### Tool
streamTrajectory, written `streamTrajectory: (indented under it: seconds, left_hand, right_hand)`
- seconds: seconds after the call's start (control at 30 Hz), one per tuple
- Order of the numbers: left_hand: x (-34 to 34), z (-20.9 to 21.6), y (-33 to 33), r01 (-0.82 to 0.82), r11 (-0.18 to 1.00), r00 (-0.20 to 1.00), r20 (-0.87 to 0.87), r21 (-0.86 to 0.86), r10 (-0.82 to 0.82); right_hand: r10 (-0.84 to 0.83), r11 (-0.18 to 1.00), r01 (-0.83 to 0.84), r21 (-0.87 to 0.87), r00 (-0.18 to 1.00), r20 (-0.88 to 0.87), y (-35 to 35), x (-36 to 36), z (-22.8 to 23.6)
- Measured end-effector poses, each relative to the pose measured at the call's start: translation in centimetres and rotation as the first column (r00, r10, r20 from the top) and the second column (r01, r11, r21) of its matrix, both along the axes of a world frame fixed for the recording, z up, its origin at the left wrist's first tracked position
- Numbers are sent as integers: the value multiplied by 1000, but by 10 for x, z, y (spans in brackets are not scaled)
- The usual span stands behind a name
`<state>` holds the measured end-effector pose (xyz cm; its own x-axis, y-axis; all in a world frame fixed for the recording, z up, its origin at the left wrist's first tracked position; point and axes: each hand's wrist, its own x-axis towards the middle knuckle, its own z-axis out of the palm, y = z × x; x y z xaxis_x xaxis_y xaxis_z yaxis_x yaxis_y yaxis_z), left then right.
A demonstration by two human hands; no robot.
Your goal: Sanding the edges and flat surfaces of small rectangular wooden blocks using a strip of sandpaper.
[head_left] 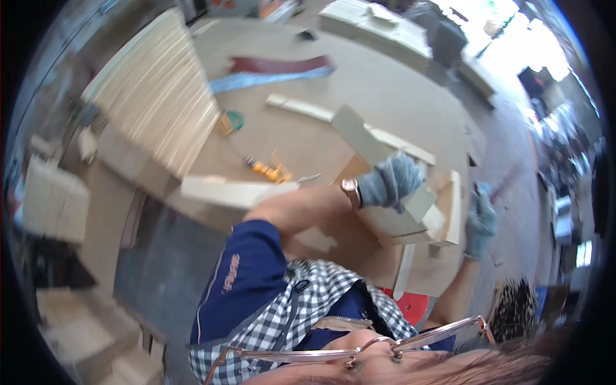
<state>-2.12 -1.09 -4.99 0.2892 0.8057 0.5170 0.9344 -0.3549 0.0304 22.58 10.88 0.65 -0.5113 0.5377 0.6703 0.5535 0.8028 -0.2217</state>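
My left hand (391, 181), in a grey glove with a watch at the wrist, is closed over the upper edge of a box-like wooden piece (401, 226). That piece stands on the tabletop, built of pale boards; its far side is partly hidden by my hand. A tan board (356, 131) slants up behind the wrist. My right hand (481, 221), gloved too, is off the table's right edge, apart from the box. Its fingers are blurred, and a thin dark reddish shape lies beside them; I cannot tell whether it is held.
On the table (404, 83) lie long wood strips (298, 107), a yellow-orange power tool (269, 169), a tape roll (226, 123) and a dark red abrasive belt (282, 64). Stacked pale boards (160, 90) fill the left; more wood (378, 29) stands at the far edge. A red stool (410, 307) is below.
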Motion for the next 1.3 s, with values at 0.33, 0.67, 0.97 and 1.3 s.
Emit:
streamTrajectory:
  seconds: [0.33, 0.67, 0.97, 1.3]
  left_hand:
    - [-115, -19, -246, -635, 678, 772, -261, -370, 580]
    - [-99, 4, -206, -456, 659, 856, -92, -598, 509]
    - [-4, -23, 23, 178, 982, 980, -81, -69, -183]
    - [14, -39, 43, 176, 908, 984, 78, -380, -158]
  right_hand:
    - [-93, 992, 112, -59, 962, 258, -44, 2, -84]
    - [-301, 913, 291, -286, 954, 11, -44, 14, -103]
    - [-513, 806, 491, -331, 858, 22, -67, 21, -101]
    - [-381, 876, 385, -290, 922, 74, -53, -18, -103]
